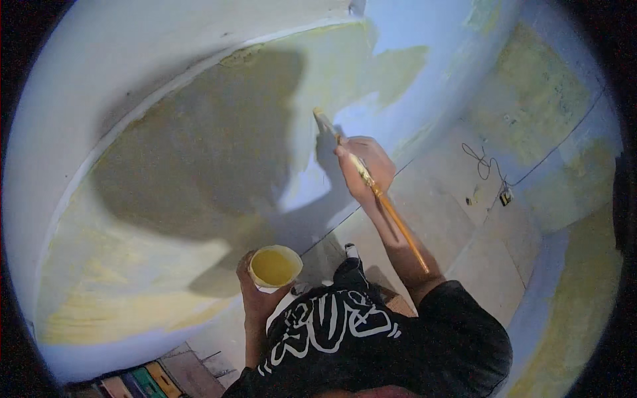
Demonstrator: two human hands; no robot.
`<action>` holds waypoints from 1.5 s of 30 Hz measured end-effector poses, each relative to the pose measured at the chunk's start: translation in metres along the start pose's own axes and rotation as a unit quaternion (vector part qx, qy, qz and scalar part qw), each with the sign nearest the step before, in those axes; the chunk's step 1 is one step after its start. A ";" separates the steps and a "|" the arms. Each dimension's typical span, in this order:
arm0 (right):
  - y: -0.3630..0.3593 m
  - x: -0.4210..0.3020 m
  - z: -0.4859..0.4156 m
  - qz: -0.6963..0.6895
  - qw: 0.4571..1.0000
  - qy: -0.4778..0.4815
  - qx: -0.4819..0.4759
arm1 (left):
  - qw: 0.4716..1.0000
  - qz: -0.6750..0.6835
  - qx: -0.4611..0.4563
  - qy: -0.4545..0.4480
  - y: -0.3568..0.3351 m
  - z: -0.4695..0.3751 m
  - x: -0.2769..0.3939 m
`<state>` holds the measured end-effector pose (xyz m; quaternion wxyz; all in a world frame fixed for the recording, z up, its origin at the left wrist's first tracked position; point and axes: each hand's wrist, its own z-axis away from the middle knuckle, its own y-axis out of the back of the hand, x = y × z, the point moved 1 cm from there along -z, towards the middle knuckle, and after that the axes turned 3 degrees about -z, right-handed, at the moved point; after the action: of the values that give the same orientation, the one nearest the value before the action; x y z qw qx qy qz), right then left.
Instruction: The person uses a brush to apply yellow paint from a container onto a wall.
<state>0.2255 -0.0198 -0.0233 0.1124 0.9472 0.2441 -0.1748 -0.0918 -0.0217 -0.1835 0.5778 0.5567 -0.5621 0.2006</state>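
My right hand [371, 161] grips a long wooden paintbrush [393, 211] around its paint-smeared lower handle. The brush tip points up and left at the wall [318, 184]; whether the bristles touch it I cannot tell. Yellow-green paint [343, 64] covers much of this wall, with pale blue-white patches between. In my left hand [254, 291] is a white cup [274, 266] with yellow paint inside, held near my chest. A large dark shadow lies across the painted area to the left of the brush.
A white raised edge [114, 127] borders the painted area. Below lies a tiled floor [428, 214] with a thin cable [537, 164] and a small dark device [505, 196]. Coloured drawers or boxes [149, 380] stand at lower left. Another patchily painted wall [547, 89] rises at right.
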 end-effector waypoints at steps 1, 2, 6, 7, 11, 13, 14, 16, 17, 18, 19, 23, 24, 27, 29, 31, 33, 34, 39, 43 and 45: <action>-0.003 0.010 0.017 0.003 1.000 0.001 -0.010 | 1.000 0.004 0.007 -0.002 -0.001 -0.005 0.006; -0.005 0.014 0.044 0.026 0.997 -0.050 -0.060 | 1.000 -0.010 -0.004 -0.005 0.003 -0.008 0.015; -0.004 0.021 0.143 -0.078 0.956 -0.226 -0.173 | 0.998 -0.058 -0.015 -0.024 0.012 -0.013 0.023; -0.001 0.015 0.148 -0.086 0.944 -0.252 -0.195 | 0.994 -0.093 -0.038 -0.049 0.014 -0.018 0.025; 0.017 -0.026 0.129 -0.205 0.890 -0.392 -0.105 | 0.997 -0.061 -0.004 -0.055 0.017 -0.016 0.009; 0.031 -0.060 0.093 -0.216 0.883 -0.403 -0.107 | 0.995 -0.064 -0.027 -0.076 0.015 -0.015 -0.007; 0.040 -0.072 0.082 -0.250 0.890 -0.352 -0.145 | 0.993 -0.068 -0.041 -0.083 0.011 -0.017 -0.009; 0.052 -0.084 0.074 -0.268 0.901 -0.238 -0.243 | 0.989 0.012 0.000 -0.147 0.001 -0.021 -0.004; 0.056 -0.088 0.073 -0.254 0.899 -0.180 -0.307 | 0.990 0.013 -0.012 -0.143 -0.001 -0.021 0.000; 0.065 -0.087 0.068 -0.194 0.876 -0.210 -0.388 | 0.987 0.002 -0.009 -0.162 -0.013 -0.027 0.007; 0.076 -0.076 0.074 -0.191 0.876 -0.215 -0.387 | 0.983 -0.009 -0.006 -0.181 -0.025 -0.032 0.016; 0.086 -0.056 0.085 -0.184 0.854 -0.239 -0.424 | 0.973 -0.061 -0.025 -0.223 -0.042 -0.048 0.037; 0.089 -0.053 0.088 -0.179 0.858 -0.232 -0.422 | 0.977 -0.051 -0.028 -0.205 -0.048 -0.047 0.038; 0.094 -0.046 0.086 -0.176 0.862 -0.218 -0.421 | 0.970 -0.095 -0.040 -0.220 -0.046 -0.052 0.050; 0.095 -0.040 0.083 -0.178 0.862 -0.199 -0.431 | 0.966 -0.095 -0.019 -0.241 -0.051 -0.054 0.049; 0.100 -0.029 0.087 -0.172 0.853 -0.210 -0.445 | 0.965 -0.115 -0.030 -0.235 -0.055 -0.057 0.054; 0.100 -0.024 0.088 -0.198 0.839 -0.244 -0.443 | 0.968 -0.113 -0.030 -0.224 -0.058 -0.058 0.051; 0.097 -0.022 0.080 -0.190 0.852 -0.204 -0.443 | 0.966 -0.130 -0.034 -0.222 -0.059 -0.059 0.050; 0.096 -0.010 0.068 -0.217 0.861 -0.187 -0.421 | 0.965 -0.155 -0.044 -0.208 -0.066 -0.063 0.049; 0.096 0.000 0.071 -0.238 0.853 -0.192 -0.423 | 0.966 -0.144 -0.022 -0.214 -0.069 -0.068 0.053; 0.098 0.007 0.064 -0.224 0.847 -0.192 -0.441 | 0.967 -0.155 -0.009 -0.201 -0.075 -0.071 0.061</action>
<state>0.2626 -0.1193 -0.0720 0.5213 0.6649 0.4742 -0.2475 0.0205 -0.0070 -0.1438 0.4819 0.6608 -0.5753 -0.0125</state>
